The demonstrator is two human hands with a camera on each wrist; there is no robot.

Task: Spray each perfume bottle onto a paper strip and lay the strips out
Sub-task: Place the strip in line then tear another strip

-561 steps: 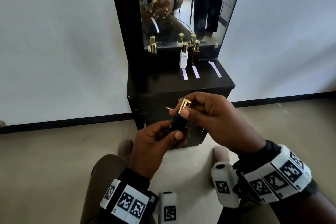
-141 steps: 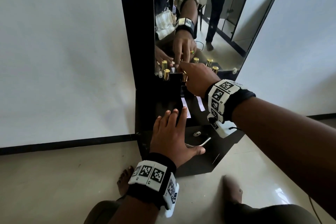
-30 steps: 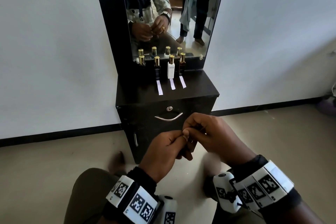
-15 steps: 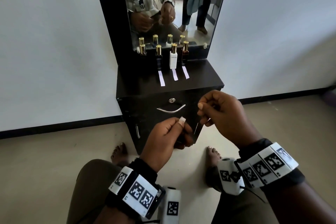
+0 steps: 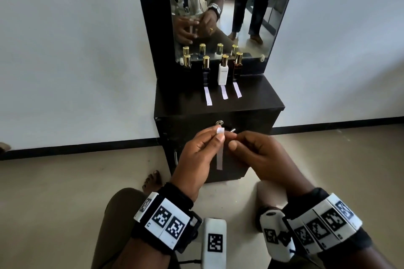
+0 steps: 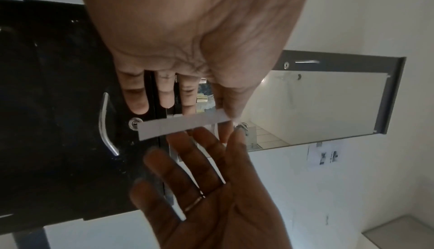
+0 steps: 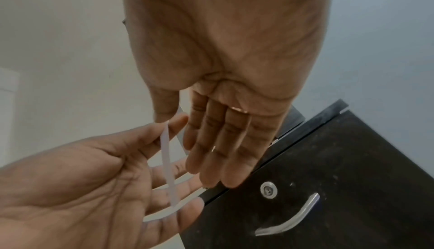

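Note:
A white paper strip [image 5: 219, 157] hangs straight down from my left hand [image 5: 218, 137], which pinches its top end between thumb and forefinger in front of the cabinet drawer. The left wrist view shows the same strip [image 6: 183, 125] held at one end. My right hand [image 5: 232, 141] is close beside it, its fingers [image 7: 211, 151] straight and its thumb tip near the strip's top. Several gold-capped perfume bottles stand on the black vanity top [image 5: 258, 98]: a dark one at far left [image 5: 187, 64], a black one [image 5: 206, 72], a white one [image 5: 223, 72] and a brown one [image 5: 237, 67]. Three strips [image 5: 224, 93] lie before the right three.
A tall mirror [image 5: 240, 17] rises behind the bottles and doubles them. The drawer below has a keyhole and a curved metal handle [image 7: 288, 221]. A bare foot [image 5: 152, 181] rests on the floor left of the cabinet. White walls stand on both sides.
Half a second ago my hands were apart with the right one raised. Now the right hand is back beside the left, and the strip hangs at full length from the left fingers.

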